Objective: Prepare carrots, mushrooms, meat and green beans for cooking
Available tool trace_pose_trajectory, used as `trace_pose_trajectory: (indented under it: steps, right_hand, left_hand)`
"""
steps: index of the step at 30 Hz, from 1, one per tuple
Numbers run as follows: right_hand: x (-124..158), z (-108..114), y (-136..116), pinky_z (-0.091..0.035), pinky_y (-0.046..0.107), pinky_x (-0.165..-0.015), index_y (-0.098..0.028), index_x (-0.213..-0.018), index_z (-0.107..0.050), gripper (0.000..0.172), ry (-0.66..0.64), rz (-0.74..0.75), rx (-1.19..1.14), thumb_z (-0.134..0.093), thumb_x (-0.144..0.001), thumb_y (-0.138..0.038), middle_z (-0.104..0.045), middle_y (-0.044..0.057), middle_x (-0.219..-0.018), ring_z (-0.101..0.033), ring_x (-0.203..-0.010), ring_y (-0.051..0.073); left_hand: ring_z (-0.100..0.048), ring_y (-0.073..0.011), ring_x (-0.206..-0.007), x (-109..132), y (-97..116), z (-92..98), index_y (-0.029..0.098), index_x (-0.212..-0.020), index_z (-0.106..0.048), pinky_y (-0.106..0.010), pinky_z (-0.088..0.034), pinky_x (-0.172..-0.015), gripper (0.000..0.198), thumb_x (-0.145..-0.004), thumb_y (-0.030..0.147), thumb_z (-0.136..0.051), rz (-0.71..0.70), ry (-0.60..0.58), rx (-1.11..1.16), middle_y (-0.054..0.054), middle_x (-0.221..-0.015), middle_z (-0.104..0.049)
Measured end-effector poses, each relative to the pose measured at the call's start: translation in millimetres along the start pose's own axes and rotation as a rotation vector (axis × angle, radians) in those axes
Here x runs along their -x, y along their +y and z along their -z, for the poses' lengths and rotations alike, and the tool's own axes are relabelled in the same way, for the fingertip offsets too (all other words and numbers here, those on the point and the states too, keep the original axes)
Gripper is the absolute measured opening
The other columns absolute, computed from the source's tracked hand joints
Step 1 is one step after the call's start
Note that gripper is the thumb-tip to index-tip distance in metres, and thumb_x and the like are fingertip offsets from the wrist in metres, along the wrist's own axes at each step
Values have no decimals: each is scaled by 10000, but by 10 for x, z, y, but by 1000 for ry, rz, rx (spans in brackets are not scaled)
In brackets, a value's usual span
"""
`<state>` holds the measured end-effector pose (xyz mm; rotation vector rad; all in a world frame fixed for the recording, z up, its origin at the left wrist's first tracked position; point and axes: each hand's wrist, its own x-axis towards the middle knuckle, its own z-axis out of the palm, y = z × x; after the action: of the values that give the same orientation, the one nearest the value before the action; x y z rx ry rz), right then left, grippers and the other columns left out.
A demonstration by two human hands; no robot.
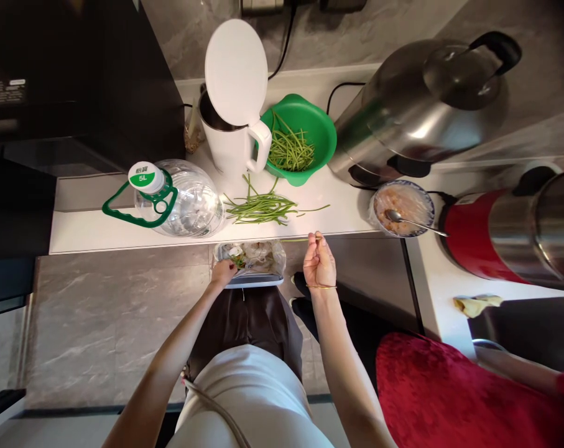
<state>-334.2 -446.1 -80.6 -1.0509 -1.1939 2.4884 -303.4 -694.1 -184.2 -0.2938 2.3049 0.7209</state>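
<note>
My right hand (319,264), with a bracelet at the wrist, is raised at the counter's front edge. Its fingers are pinched together on a thin green stem (291,240) that points left. Lower down, my left hand (224,272) reaches over the left side of a lined waste bin (254,282); its fingers are closed, and what they hold is hidden. Scraps, some green, lie in the bin. On the counter (342,214) above is a loose pile of green stems (263,207). Behind it, more cut stems (291,149) fill part of a green basin (326,134).
Left of the pile stands a large clear water bottle (188,199). A white kettle (226,146) has its lid up. At right are a steel urn (403,118), a covered bowl (403,208) with a spoon, and a red-and-steel pot (487,236). A person in red (440,386) is close by.
</note>
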Motion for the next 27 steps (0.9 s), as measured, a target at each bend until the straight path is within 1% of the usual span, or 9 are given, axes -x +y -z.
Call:
trace_pose_trajectory:
  steps: [3,7,10,12,14,16,19,22,27]
  right_hand:
    - [95,-43,47,-566,186,-793,-204,-912,-706,334,-81,-47,61,-814,-601,-262,-701,22,-1010,-647,-1000,133]
    - [203,-63,180,-523,151,-494,-185,-867,-706,303,-104,-63,202,-811,-599,-279,-729,43,-875,-696,-742,137]
    - [258,-72,266,-436,136,-378,-168,-874,-685,304,-122,-3,314,-790,-630,-318,-736,51,-824,-685,-610,134]
    - [282,-74,304,-489,168,-431,-163,-876,-677,294,-138,28,368,-776,-650,-325,-738,48,-797,-691,-614,145]
    - [297,-67,333,-555,224,-548,-160,-875,-683,283,-168,44,413,-775,-654,-312,-739,45,-781,-702,-660,158]
    - [307,-46,360,-578,268,-640,-161,-865,-694,269,-213,64,465,-779,-649,-297,-741,44,-783,-709,-710,172]
    - [316,6,395,-588,310,-670,-167,-861,-710,246,-285,134,583,-767,-665,-304,-743,46,-783,-710,-724,191]
    - [324,57,407,-589,330,-697,-183,-887,-726,211,-349,305,773,-727,-716,-306,-744,55,-832,-707,-711,189]
    - [342,75,385,-576,299,-758,-221,-888,-739,139,-454,628,1041,-630,-808,-253,-737,54,-925,-705,-810,182]
  left_hand:
    - [-633,-234,-910,-2,91,-2,162,-852,-708,-327,-447,-845,179,-809,256,-561,-13,-4,-63,-92,-889,-699]
    - [-616,-204,-955,73,309,52,216,-1013,-689,-302,-453,-852,295,-812,130,-491,-145,72,-130,-80,-1044,-666]
    - [-600,-185,-970,146,488,119,227,-857,-709,-285,-450,-871,284,-794,90,-468,-264,116,-145,-44,-968,-676]
    - [-594,-200,-984,200,594,168,221,-794,-703,-306,-451,-889,236,-800,129,-486,-304,141,-122,-38,-890,-689]
    - [-600,-206,-985,264,691,223,219,-854,-701,-323,-454,-901,198,-806,176,-514,-357,181,-34,-35,-900,-702]
    - [-625,-184,-949,341,788,287,217,-928,-692,-305,-467,-886,201,-818,198,-524,-407,220,126,-26,-938,-711]
    - [-655,-144,-873,465,942,393,217,-930,-697,-250,-494,-805,195,-837,201,-526,-461,248,362,-16,-939,-722]
    - [-667,-141,-794,566,1083,478,211,-882,-720,-233,-507,-722,163,-829,226,-566,-502,214,457,-21,-892,-735]
    - [-659,-144,-717,632,1183,521,195,-831,-736,-242,-506,-703,141,-809,214,-597,-486,198,423,-30,-816,-740]
